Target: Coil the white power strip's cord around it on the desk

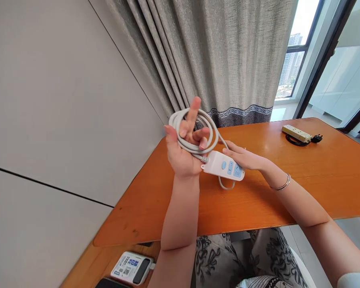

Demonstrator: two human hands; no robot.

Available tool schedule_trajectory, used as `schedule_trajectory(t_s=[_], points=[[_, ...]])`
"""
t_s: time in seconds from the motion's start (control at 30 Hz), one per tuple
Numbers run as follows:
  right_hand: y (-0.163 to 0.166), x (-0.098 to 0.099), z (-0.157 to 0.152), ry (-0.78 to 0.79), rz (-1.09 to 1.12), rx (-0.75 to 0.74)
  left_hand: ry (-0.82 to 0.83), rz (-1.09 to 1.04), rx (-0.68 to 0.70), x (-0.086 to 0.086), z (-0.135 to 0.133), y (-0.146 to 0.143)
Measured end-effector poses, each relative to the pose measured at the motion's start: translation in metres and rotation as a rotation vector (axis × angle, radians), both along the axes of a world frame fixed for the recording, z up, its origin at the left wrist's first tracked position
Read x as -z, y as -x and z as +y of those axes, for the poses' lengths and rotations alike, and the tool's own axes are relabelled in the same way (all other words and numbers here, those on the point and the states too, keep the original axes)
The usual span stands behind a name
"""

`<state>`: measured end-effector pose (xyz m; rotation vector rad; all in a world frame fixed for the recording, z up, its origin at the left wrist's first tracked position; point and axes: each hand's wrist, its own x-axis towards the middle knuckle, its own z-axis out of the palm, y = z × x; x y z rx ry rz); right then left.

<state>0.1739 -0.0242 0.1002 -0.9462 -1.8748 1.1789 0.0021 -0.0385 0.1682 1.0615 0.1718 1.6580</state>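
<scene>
My left hand (183, 154) is raised above the table, palm up, with a coil of grey-white power cord (214, 132) looped around its partly curled fingers. The cord joins a white power strip (217, 164) with light-blue sockets, which hangs tilted beside my left wrist. My right hand (246, 157) is at the strip's far edge. Its fingers close on the stretch of cord running from the coil, and the hand touches or nearly touches the strip. A short loop of cord shows below the strip; part of it is hidden behind.
Another power strip (297, 133), cream with a black cord and plug, lies at the table's (288, 180) far right. A white device with a screen (132, 267) sits lower left, beside a dark object (111, 283). A grey wall panel (63, 100) borders the left; a curtain (237, 60) hangs behind.
</scene>
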Motion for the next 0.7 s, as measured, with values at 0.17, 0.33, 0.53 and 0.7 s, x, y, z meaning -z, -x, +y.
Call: schedule_trajectory(t_s=[0.17,0.33,0.53,0.7], points=[[0.004,0.001,0.002,0.177,0.047,-0.139,0.075,-0.175,-0.091,-0.016,-0.005,0.007],[0.011,0.005,0.003,0.070,0.005,0.137,0.013,-0.127,-0.131,-0.014,-0.005,0.010],[0.001,0.012,0.014,-0.410,-0.166,0.451,-0.062,-0.118,-0.279,-0.008,0.001,0.012],[-0.004,0.006,0.012,-0.487,-0.186,0.424,-0.092,-0.152,-0.432,-0.007,0.011,0.019]])
